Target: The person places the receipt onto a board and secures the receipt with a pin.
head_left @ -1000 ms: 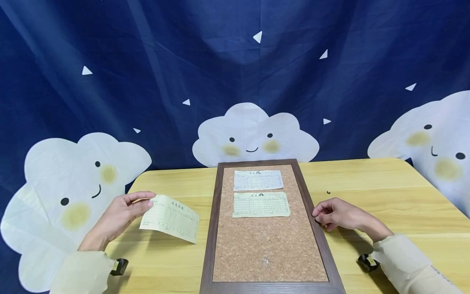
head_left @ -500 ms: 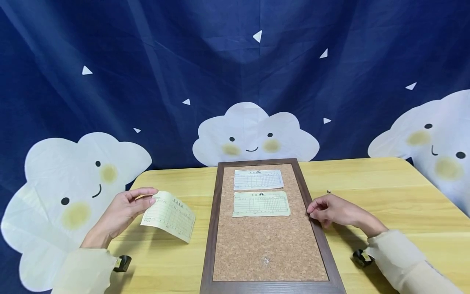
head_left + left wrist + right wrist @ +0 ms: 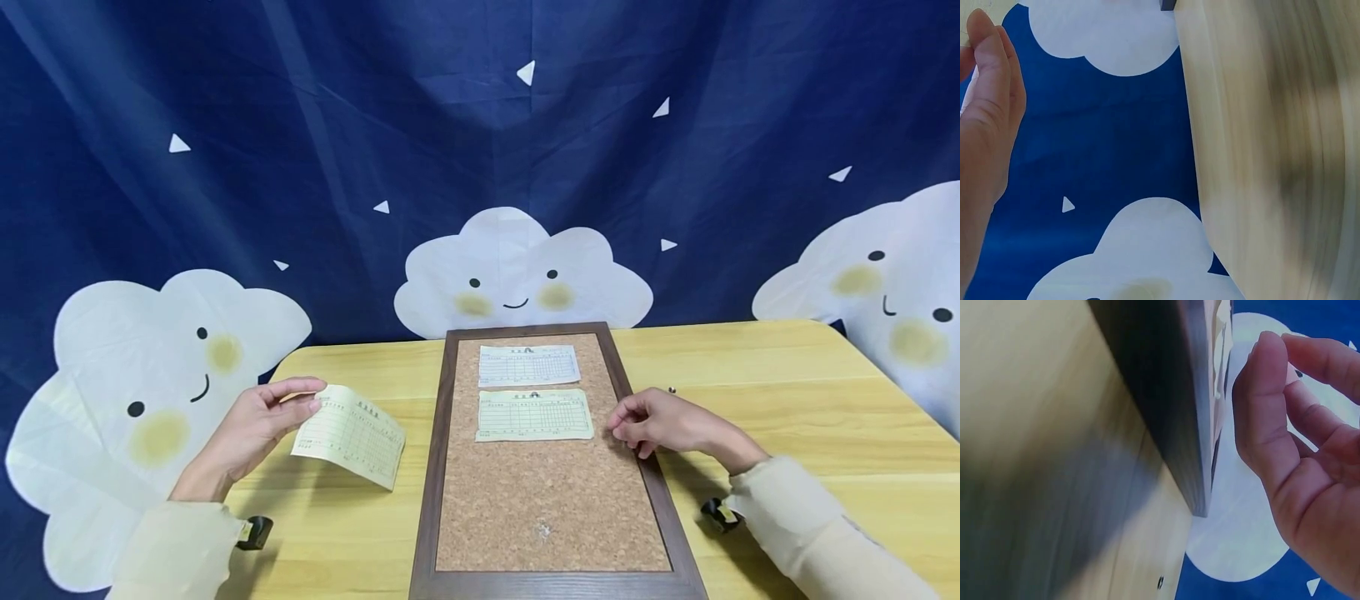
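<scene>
My left hand (image 3: 258, 437) pinches a pale yellow receipt slip (image 3: 352, 437) by its upper left corner, and the slip hangs curved above the table left of the corkboard. My right hand (image 3: 671, 423) is over the right side of the corkboard (image 3: 555, 492), thumb and forefinger brought together beside the slips on it. In the right wrist view the tips of these fingers (image 3: 1266, 356) meet; I cannot tell whether something small is between them. Two slips are on the upper board: a white one (image 3: 517, 368) above a pale green one (image 3: 525, 419), each with a shiny thumbtack at its top edge.
The corkboard has a dark wooden frame (image 3: 429, 500) and lies on a light wood table (image 3: 795, 400). A small metallic thumbtack (image 3: 672, 390) lies right of the board. Behind the table hangs a blue curtain (image 3: 480, 125) with white clouds.
My right hand has moved left from the frame's right edge to over the cork, near the green slip. My left hand has risen slightly with the yellow slip.
</scene>
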Demonstrator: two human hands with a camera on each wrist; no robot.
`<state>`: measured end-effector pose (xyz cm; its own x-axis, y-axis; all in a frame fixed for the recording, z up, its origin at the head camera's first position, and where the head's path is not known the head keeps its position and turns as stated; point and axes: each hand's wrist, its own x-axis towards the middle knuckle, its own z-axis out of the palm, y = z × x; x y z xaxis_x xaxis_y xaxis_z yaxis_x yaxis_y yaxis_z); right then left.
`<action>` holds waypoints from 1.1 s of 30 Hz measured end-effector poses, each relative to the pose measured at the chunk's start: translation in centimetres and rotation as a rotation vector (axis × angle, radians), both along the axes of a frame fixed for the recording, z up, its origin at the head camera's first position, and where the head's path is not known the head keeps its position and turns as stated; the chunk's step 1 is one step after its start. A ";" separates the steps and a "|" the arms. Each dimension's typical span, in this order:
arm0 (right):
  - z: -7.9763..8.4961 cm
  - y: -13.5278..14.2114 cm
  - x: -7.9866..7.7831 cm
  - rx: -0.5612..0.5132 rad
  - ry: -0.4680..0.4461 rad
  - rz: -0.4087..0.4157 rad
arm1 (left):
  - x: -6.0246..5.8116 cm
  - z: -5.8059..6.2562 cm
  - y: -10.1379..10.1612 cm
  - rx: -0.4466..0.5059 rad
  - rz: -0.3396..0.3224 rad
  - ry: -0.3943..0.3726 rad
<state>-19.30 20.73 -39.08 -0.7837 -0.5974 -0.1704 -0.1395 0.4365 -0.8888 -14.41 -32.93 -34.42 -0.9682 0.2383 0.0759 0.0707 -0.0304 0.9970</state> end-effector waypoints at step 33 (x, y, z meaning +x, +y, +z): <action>0.9 -5.5 -0.5 -0.007 0.010 0.084 | -0.2 1.4 1.9 0.007 0.038 0.024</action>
<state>-19.84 15.27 -38.13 -0.7325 -0.6620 -0.1588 -0.1841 0.4171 -0.8900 -14.63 -31.00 -33.02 -0.9745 0.2006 0.1007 0.0957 -0.0343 0.9948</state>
